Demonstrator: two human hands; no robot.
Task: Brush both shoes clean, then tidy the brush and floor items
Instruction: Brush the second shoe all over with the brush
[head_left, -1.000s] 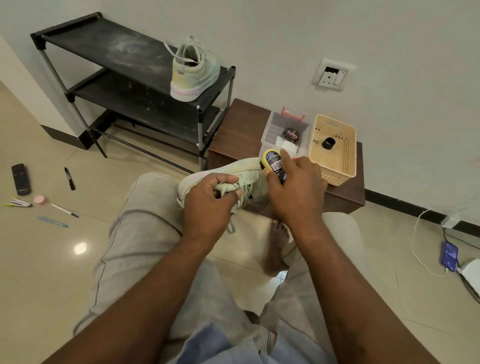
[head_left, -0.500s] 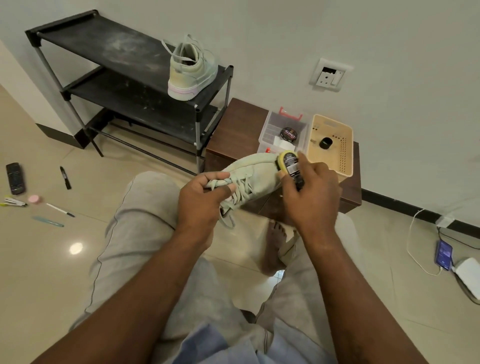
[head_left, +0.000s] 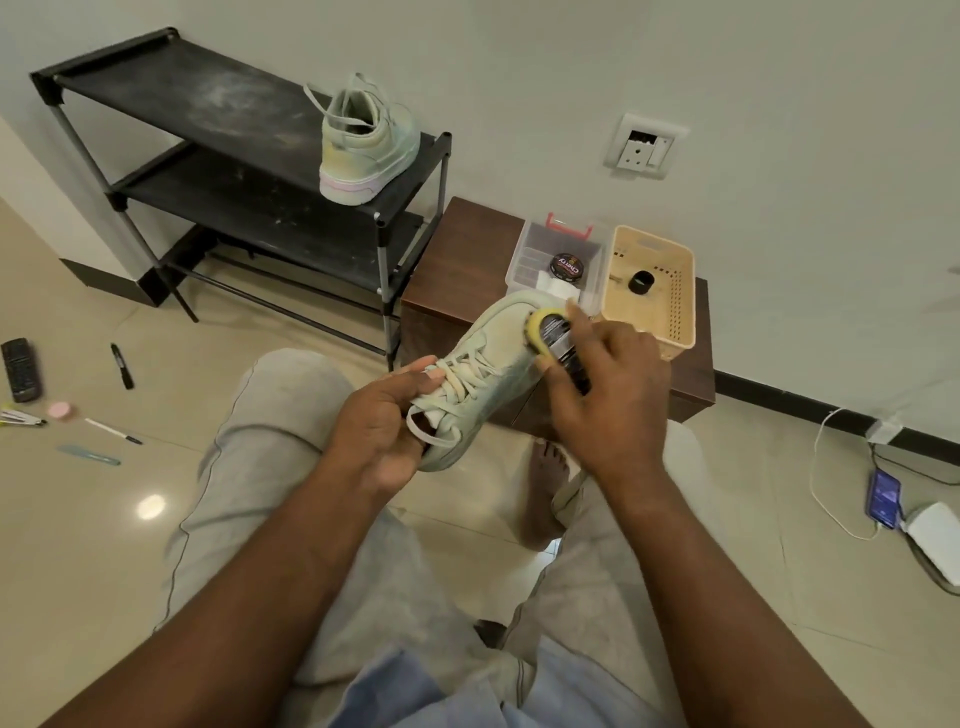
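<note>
- My left grip (head_left: 382, 421) was clenched around the heel end of a pale green shoe (head_left: 493, 353). The thumb lay on the laces near the tongue and the fingers curled under the collar.
- The shoe was held in the air above my knees. Its toe pointed away from me and up to the right, towards my right grip (head_left: 610, 395).
- My right grip clasped the brush (head_left: 553, 332), which had a black body and a yellow head. The head was pressed against the side of the shoe near the toe.
- The second shoe (head_left: 366, 145) stood well beyond my left grip on the top shelf of a black rack (head_left: 208, 104), heel towards me.
- Just beyond my right grip, a low brown wooden surface (head_left: 467, 260) carried a clear box (head_left: 524, 254) with a round black tin (head_left: 567, 265) inside. A beige basket (head_left: 675, 312) sat touching the box's right side.
- On the floor, well to the left of my left grip, lay a remote (head_left: 20, 369), a black marker (head_left: 122, 366), a pen (head_left: 113, 431), a small pink round item (head_left: 61, 410) and a pale blue strip (head_left: 89, 454).
- On the floor, well to the right of my right grip, lay a phone (head_left: 884, 496) on a white cable.
</note>
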